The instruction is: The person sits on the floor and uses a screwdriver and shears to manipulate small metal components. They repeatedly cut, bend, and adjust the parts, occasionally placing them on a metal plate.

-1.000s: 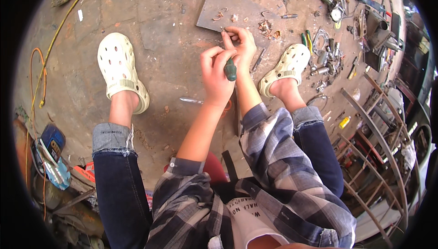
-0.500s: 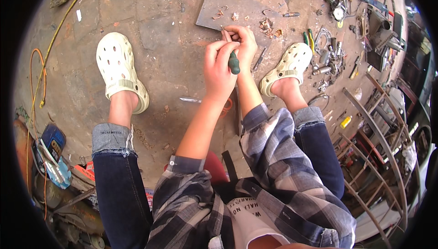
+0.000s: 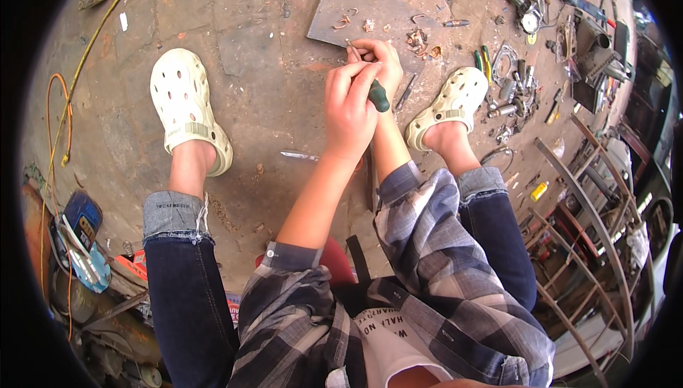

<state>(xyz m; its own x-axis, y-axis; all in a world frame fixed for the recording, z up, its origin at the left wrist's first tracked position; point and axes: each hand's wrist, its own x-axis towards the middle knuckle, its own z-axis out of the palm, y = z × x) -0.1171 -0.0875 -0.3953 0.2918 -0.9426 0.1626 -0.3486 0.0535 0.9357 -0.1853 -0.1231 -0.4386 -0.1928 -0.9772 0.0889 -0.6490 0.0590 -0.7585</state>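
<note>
Just above the frame's centre, the left hand (image 3: 350, 107) is curled around a green-handled tool (image 3: 378, 96). The right hand (image 3: 380, 57) pinches a thin metal piece (image 3: 352, 50) beside it, over the grey plate (image 3: 370, 11) lying on the floor (image 3: 263, 54).

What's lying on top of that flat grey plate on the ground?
On the grey plate lie small curly copper-coloured scraps. The right hand covers its near edge, pinching a thin metal piece, so anything below the fingers is hidden.
</note>
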